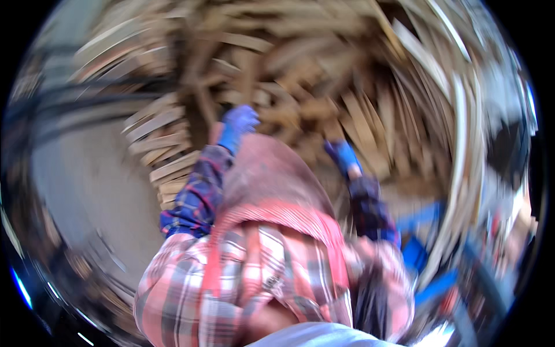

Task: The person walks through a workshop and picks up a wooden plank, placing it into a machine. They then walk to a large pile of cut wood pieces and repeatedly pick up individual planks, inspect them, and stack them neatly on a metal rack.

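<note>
Motion blurs the picture. My left hand, in a blue-purple glove, is over the near edge of a heap of loose wood pieces. Its fingers are smeared, and nothing distinct shows in them. Beside some upright-looking slats is my right hand, in a blue glove, angled toward the heap. I cannot make out its fingers or anything in them. Between my arms hangs a reddish-brown apron over a plaid shirt. Dark plaid sleeve covers are on both forearms.
A stack of short boards stands left of my left arm, with more boards beyond dark bars. Long pale strips curve along the right side. Blue frame parts lie at the lower right. Grey floor spreads at the left.
</note>
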Demonstrator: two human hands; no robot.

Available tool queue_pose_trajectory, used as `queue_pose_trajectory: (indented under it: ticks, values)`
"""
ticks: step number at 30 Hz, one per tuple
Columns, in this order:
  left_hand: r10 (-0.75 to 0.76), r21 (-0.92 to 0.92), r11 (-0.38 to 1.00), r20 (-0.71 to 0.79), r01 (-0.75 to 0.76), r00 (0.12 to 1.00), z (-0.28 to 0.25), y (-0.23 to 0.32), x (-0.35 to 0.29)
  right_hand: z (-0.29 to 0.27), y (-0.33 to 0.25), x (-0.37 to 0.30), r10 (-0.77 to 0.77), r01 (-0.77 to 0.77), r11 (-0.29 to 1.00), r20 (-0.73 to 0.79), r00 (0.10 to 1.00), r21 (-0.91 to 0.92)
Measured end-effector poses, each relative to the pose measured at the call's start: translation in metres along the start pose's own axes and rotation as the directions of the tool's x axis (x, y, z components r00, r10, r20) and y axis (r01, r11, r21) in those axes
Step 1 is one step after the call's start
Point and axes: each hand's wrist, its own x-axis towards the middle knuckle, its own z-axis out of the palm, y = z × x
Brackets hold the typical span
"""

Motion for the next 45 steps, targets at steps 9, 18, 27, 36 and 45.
queue_pose_trajectory:
  ticks: [9, 18, 27, 36, 45]
  values:
    - [-0.475, 0.503, 0.694, -0.218, 0.515, 0.853, 0.125, -0.107, -0.015, -0.021, 0.082, -0.045, 0.377, -0.492, 0.833, -0.390, 0.840, -0.253]
    - [-0.542, 0.409, 0.564, -0.473, 0.718, 0.695, 0.055, -0.153, -0.022, -0.023, 0.149, 0.107, 0.288, -0.492, 0.663, -0.415, 0.863, -0.565]
    - [-0.439, 0.506, 0.709, -0.228, 0.491, 0.869, 0.132, -0.187, 0.040, -0.072, 0.083, 0.052, 0.365, -0.431, 0.736, -0.231, 0.902, -0.521]
    - [-0.604, 0.119, 0.746, -0.294, 0.655, 0.741, 0.218, -0.270, 0.035, 0.027, 0.025, -0.134, 0.304, -0.193, 0.784, -0.093, 0.948, 0.591]
    - [-0.731, -0.458, 0.626, -0.061, 0.632, 0.679, 0.099, -0.045, -0.107, -0.020, 0.099, -0.053, 0.047, -0.144, 0.958, -0.358, 0.932, -0.249]
